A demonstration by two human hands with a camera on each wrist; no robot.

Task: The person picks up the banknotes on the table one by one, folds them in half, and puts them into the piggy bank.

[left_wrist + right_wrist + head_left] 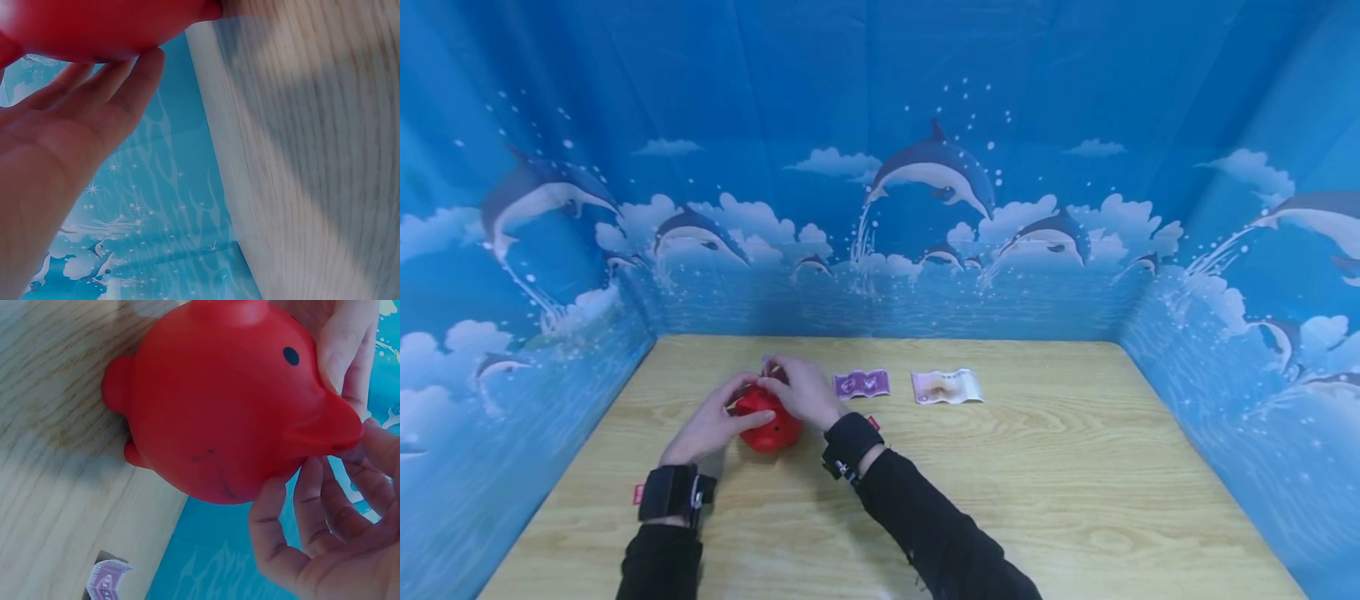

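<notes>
A red piggy bank [772,435] with black dot eyes is between both hands on the left part of the wooden table. My left hand [706,427] holds it from the left, thumb across its side near the eye. In the left wrist view, this hand's fingers [128,90] lie against the red body. My right hand [808,395] is at the upper side; the right wrist view shows its curled fingers [309,494] against the body and its thumb by the ear [334,428]. The top of the bank is hidden behind the hands.
A purple banknote [861,384] lies on the table [1037,483] right of the hands, with a paler pink and yellowish banknote [947,387] further right. Both look wavy. A blue dolphin-print curtain [880,292] encloses the back and sides.
</notes>
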